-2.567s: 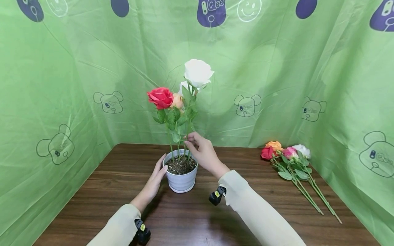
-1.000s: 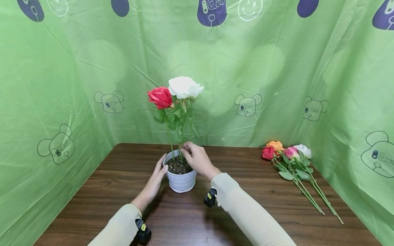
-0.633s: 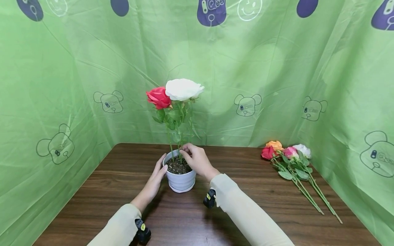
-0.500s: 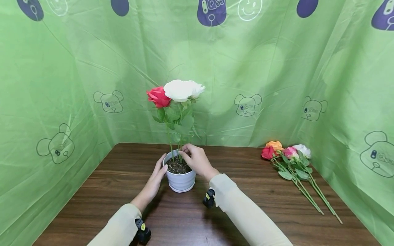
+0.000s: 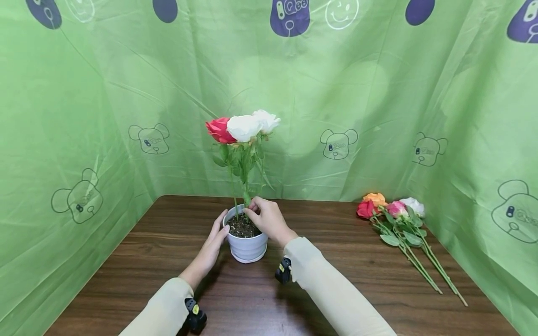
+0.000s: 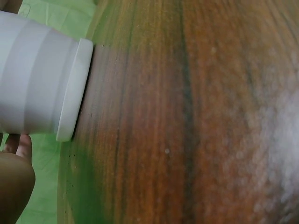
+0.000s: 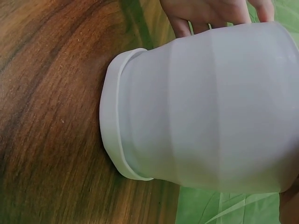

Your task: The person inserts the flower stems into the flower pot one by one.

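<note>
A white flowerpot (image 5: 248,248) filled with dark soil (image 5: 241,227) stands on the wooden table. My left hand (image 5: 213,241) rests against its left side, fingers extended along the wall and thumb near the rim; its fingers (image 7: 201,27) touch the pot in the right wrist view. With thumb and fingers, my right hand (image 5: 271,219) pinches the stem of a white rose (image 5: 243,128) low down, just over the soil. A red rose (image 5: 219,130) stands to its left and another white rose (image 5: 266,121) behind it to the right. The peach rose is mostly hidden behind them.
At the right of the table (image 5: 336,280) lies a bunch of loose roses: a red one (image 5: 366,209), an orange one (image 5: 375,199), a pink one (image 5: 396,208) and a white one (image 5: 413,206), stems toward the front. A green printed curtain (image 5: 319,93) surrounds the table's back and sides.
The right hand has moved down and left with the white rose, whose bloom sinks from well above the others to about their height. The red rose shifts slightly right. The left hand stays put.
</note>
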Motion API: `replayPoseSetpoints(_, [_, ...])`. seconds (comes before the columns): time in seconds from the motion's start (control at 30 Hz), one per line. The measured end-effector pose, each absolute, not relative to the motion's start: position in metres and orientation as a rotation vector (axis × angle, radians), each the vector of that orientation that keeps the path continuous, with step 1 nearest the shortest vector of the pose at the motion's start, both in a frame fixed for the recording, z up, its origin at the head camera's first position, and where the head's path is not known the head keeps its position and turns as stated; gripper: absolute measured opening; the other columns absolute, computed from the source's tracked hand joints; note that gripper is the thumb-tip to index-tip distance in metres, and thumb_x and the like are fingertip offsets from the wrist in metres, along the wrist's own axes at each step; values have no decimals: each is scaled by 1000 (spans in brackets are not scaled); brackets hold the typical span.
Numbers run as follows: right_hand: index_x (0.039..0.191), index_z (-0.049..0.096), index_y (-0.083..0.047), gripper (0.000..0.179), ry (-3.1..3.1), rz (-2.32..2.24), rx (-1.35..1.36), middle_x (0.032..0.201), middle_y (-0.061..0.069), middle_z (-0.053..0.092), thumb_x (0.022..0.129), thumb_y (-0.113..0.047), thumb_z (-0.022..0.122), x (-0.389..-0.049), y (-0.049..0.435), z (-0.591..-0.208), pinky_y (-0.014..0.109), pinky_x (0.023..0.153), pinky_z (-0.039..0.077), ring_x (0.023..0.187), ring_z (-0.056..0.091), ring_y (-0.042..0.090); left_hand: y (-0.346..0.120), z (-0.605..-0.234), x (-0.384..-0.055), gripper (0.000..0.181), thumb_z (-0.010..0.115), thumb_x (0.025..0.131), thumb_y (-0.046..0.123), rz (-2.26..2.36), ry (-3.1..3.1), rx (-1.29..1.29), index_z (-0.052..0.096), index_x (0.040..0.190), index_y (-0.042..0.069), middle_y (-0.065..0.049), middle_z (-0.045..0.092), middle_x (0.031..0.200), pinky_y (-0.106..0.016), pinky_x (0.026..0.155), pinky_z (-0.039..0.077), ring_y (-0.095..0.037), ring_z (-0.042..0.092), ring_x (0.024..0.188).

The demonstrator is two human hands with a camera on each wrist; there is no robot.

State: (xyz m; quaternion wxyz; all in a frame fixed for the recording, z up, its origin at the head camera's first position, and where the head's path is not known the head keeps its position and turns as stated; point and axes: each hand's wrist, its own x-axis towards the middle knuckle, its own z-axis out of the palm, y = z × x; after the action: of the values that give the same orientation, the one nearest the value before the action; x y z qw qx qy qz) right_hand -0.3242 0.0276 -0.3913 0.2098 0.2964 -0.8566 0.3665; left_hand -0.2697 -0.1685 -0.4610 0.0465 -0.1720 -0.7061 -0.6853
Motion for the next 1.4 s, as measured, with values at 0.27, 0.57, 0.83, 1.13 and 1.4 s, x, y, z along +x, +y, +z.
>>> replayPoseSetpoints(0.27, [89, 68, -9, 10, -2417, 967, 879, 81, 0, 68, 95, -16, 70, -321, 29, -385, 28, 69, 52, 73, 62, 12, -168, -461, -270, 57, 35, 109, 22, -2094, -2146, -538, 13, 160, 8, -21, 14, 163, -58, 114, 17, -35, 15, 147])
replayPoseSetpoints(0.57, [89, 68, -10, 10, -2456, 939, 891, 81, -1, 69, 95, -17, 69, -321, 29, -385, 28, 70, 51, 73, 61, 11, -168, -459, -267, 56, 34, 110, 24, -2072, -2160, -530, 14, 160, 10, -19, 15, 163, -58, 113, 18, -34, 16, 147])
replayPoseSetpoints(0.83, [88, 68, -10, 10, -2453, 943, 890, 80, -2, 70, 94, -17, 71, -321, 29, -385, 28, 69, 51, 73, 62, 11, -168, -460, -269, 58, 34, 109, 23, -2069, -2159, -543, 12, 160, 8, -21, 16, 163, -58, 114, 17, -36, 16, 147])
replayPoseSetpoints(1.13, [87, 69, -11, 10, -2473, 961, 855, 81, -2, 70, 93, -18, 73, -320, 28, -384, 28, 70, 51, 74, 63, 11, -168, -459, -268, 56, 34, 109, 24, -2062, -2164, -536, 14, 160, 11, -20, 16, 163, -58, 113, 19, -35, 17, 147])
replayPoseSetpoints(1.4, [92, 72, -10, 10, -2470, 966, 848, 84, -1, 71, 94, -19, 72, -320, 28, -388, 29, 72, 52, 76, 64, 11, -168, -459, -268, 57, 35, 109, 25, -2076, -2164, -534, 14, 160, 12, -20, 15, 163, -57, 113, 18, -34, 16, 147])
